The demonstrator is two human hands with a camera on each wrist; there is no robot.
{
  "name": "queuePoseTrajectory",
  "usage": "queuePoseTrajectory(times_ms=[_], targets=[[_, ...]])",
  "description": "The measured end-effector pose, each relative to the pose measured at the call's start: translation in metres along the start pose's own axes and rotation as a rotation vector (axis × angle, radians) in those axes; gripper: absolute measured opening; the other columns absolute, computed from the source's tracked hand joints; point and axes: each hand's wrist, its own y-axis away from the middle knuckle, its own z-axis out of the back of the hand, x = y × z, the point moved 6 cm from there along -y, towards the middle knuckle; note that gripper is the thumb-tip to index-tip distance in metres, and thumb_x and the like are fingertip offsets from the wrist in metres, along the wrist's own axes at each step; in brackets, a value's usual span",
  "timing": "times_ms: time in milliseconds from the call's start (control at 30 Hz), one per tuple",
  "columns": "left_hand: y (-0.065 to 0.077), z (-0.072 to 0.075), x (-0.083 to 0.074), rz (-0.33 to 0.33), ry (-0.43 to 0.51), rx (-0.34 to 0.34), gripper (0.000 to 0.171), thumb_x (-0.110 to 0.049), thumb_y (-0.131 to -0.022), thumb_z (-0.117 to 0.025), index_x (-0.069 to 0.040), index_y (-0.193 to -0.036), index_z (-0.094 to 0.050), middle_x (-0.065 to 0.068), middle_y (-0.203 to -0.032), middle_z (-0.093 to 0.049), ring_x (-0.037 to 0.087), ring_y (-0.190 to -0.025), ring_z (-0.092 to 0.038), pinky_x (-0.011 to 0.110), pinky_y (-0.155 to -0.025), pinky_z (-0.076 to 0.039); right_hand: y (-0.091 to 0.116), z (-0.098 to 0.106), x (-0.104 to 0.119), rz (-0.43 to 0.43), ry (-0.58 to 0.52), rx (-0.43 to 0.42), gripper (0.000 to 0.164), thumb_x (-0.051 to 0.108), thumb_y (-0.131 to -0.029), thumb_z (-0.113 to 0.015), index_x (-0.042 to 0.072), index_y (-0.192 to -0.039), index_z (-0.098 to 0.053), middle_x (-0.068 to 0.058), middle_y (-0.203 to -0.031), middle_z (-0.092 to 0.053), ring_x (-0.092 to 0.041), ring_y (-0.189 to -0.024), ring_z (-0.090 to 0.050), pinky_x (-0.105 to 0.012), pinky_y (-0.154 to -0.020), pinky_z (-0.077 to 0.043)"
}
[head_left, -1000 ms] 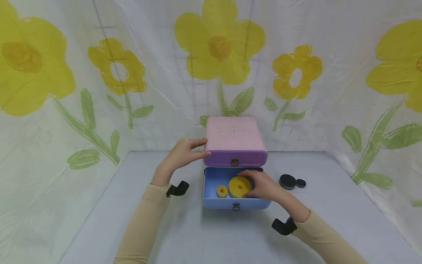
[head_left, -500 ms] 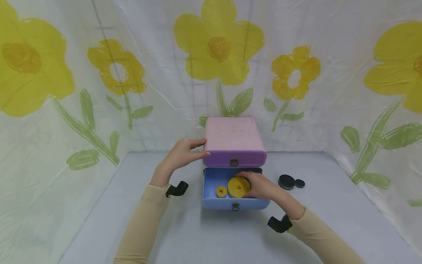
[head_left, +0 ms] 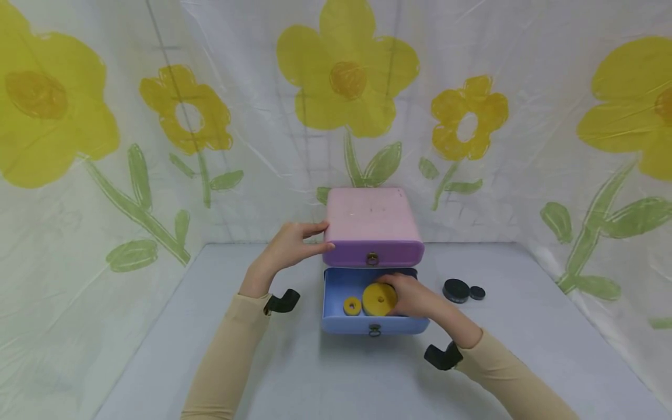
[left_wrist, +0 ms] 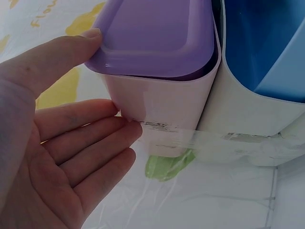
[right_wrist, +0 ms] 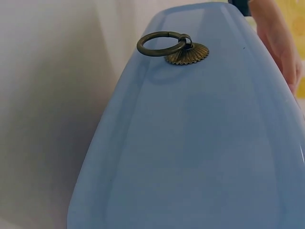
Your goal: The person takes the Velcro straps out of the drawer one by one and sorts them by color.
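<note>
My left hand (head_left: 291, 246) steadies the left side of a pink-topped two-drawer box (head_left: 370, 214). In the left wrist view its thumb rests on the edge of the purple upper drawer (left_wrist: 152, 28), and its nearly straight fingers (left_wrist: 102, 136) touch the pink side. Below, the blue drawer (head_left: 336, 324) stands pulled out. Inside it, my right hand (head_left: 417, 296) holds a large yellow disc (head_left: 379, 300) with a centre hole, thumb at the near edge, fingers at the far edge. A small yellow ring (head_left: 352, 306) lies to its left. The right wrist view mostly shows the blue drawer front.
A large black disc (head_left: 455, 290) and a small black disc (head_left: 477, 293) lie on the white table (head_left: 252, 373), right of the box. Brass ring pulls (head_left: 374, 331) hang on both drawer fronts. A flower-painted sheet (head_left: 252, 116) stands behind.
My right wrist has shifted slightly left, with its fingers still around the large yellow disc. The left hand, both drawers and the black discs stay as they were.
</note>
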Motion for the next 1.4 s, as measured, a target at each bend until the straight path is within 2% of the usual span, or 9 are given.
queuePoseTrajectory(times_ms=[300, 500, 667, 900, 1067, 1400], targets=[[-0.001, 0.000, -0.001, -0.023, 0.011, -0.007, 0.065, -0.043, -0.081, -0.073, -0.011, -0.135, -0.053, 0.007, -0.133, -0.056, 0.022, -0.123, -0.055, 0.039, -0.101, -0.046, 0.004, 0.007, 0.000, 0.049, -0.012, -0.043, 0.060, 0.015, -0.069, -0.084, 0.001, -0.122, -0.060, -0.013, -0.121, -0.063, -0.030, -0.110, -0.058, -0.048, -0.097, -0.047], [-0.001, 0.000, 0.000, -0.014, 0.007, -0.011, 0.067, -0.044, -0.081, -0.073, -0.011, -0.135, -0.053, 0.007, -0.133, -0.057, 0.023, -0.123, -0.055, 0.041, -0.101, -0.046, 0.010, 0.015, 0.003, 0.059, -0.073, -0.043, 0.064, 0.015, -0.069, -0.084, -0.002, -0.125, -0.057, -0.015, -0.123, -0.061, -0.031, -0.112, -0.058, -0.048, -0.096, -0.048], [-0.001, 0.000, 0.000, -0.014, 0.004, -0.004, 0.066, -0.045, -0.081, -0.072, -0.011, -0.135, -0.053, 0.008, -0.133, -0.057, 0.024, -0.124, -0.054, 0.041, -0.101, -0.046, 0.015, 0.020, 0.005, 0.046, -0.087, -0.036, 0.068, 0.017, -0.069, -0.083, -0.002, -0.128, -0.055, -0.015, -0.126, -0.060, -0.031, -0.113, -0.057, -0.047, -0.097, -0.048], [-0.001, 0.001, 0.000, -0.003, -0.001, -0.005, 0.066, -0.046, -0.081, -0.072, -0.012, -0.135, -0.054, 0.007, -0.133, -0.057, 0.024, -0.124, -0.054, 0.041, -0.101, -0.046, 0.022, 0.029, 0.004, 0.009, -0.175, -0.026, 0.073, 0.024, -0.070, -0.084, -0.001, -0.131, -0.053, -0.015, -0.129, -0.057, -0.032, -0.114, -0.056, -0.049, -0.099, -0.046], [-0.001, 0.001, 0.001, -0.007, -0.003, -0.008, 0.067, -0.045, -0.081, -0.072, -0.012, -0.135, -0.054, 0.007, -0.133, -0.057, 0.024, -0.124, -0.054, 0.041, -0.102, -0.046, 0.027, 0.036, 0.002, 0.010, -0.172, -0.038, 0.075, 0.029, -0.071, -0.084, 0.000, -0.132, -0.052, -0.015, -0.130, -0.057, -0.031, -0.114, -0.055, -0.049, -0.098, -0.047], [-0.002, 0.000, 0.001, -0.009, 0.002, -0.004, 0.067, -0.045, -0.081, -0.073, -0.012, -0.135, -0.053, 0.007, -0.133, -0.056, 0.023, -0.124, -0.053, 0.040, -0.102, -0.045, 0.039, 0.048, -0.001, -0.031, -0.244, -0.040, 0.079, 0.030, -0.070, -0.084, 0.002, -0.136, -0.050, -0.014, -0.134, -0.054, -0.032, -0.114, -0.055, -0.049, -0.095, -0.049]])
